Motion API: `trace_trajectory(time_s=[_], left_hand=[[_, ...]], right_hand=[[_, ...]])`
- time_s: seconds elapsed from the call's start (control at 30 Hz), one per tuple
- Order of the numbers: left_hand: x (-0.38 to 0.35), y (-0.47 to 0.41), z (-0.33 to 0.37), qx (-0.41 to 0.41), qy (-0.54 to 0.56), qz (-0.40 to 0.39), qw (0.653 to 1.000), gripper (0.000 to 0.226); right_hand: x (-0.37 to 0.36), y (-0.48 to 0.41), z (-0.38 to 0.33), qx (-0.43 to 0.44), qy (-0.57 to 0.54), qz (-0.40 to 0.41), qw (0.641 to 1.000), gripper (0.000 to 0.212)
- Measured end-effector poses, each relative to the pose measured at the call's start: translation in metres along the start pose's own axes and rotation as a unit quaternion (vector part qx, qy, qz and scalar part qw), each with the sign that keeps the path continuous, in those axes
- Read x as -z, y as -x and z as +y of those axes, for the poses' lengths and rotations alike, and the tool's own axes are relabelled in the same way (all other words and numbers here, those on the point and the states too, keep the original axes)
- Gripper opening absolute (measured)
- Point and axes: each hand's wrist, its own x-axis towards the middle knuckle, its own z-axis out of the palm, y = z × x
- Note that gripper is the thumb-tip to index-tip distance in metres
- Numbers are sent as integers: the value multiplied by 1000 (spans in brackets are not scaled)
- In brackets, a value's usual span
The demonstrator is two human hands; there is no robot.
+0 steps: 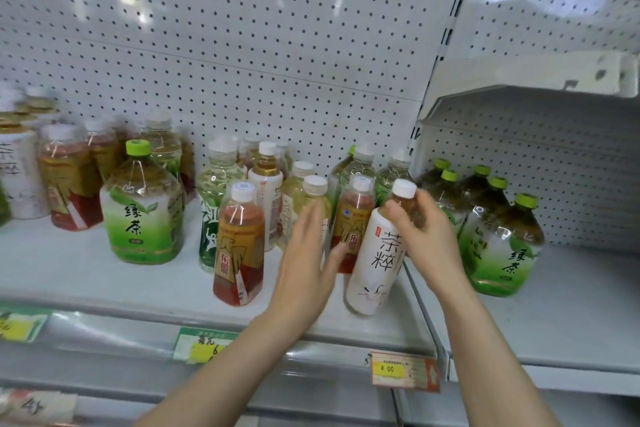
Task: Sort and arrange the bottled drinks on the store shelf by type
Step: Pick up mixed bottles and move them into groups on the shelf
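Grips the neck of a tilted white tea bottle with the right hand. Holds the left hand flat, fingers straight together, at its 9 o'clock.

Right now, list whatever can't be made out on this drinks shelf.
Head view:
- Pale white-capped bottle: label hidden behind the left hand.
- White-sleeved tea bottle: neck covered by the gripping right hand.
- White bottles at the left edge: blurred, cut off.
- Green price tag: figure partly covered by the left forearm.
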Motion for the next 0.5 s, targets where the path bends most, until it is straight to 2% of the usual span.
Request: trace_trajectory(time_s=[0.1, 0.13, 0.27, 0.37, 0.43, 0.5], left_hand=[[20, 7, 16, 38, 83, -126, 988, 77], [29, 7, 19, 59, 122, -145, 980, 72], [65, 14, 18, 110, 185, -102, 971, 70], [88, 28, 7, 145, 236, -62, 959, 67], [106, 34, 2, 154, 255, -41, 954, 62], [124, 38, -3, 151, 254, -19, 955, 56]], right_hand=[[-4, -8, -23, 14, -109, -42, 993, 14], [-7, -10, -33, 18, -136, -66, 988, 14], [-39, -21, -62, 10, -161, -162, 973, 33], [-71, -37, -71, -39, -183, -178, 966, 43], [-97, -51, -76, -22, -115, -168, 979, 41], [-123, -63, -85, 8, -20, -166, 986, 48]])
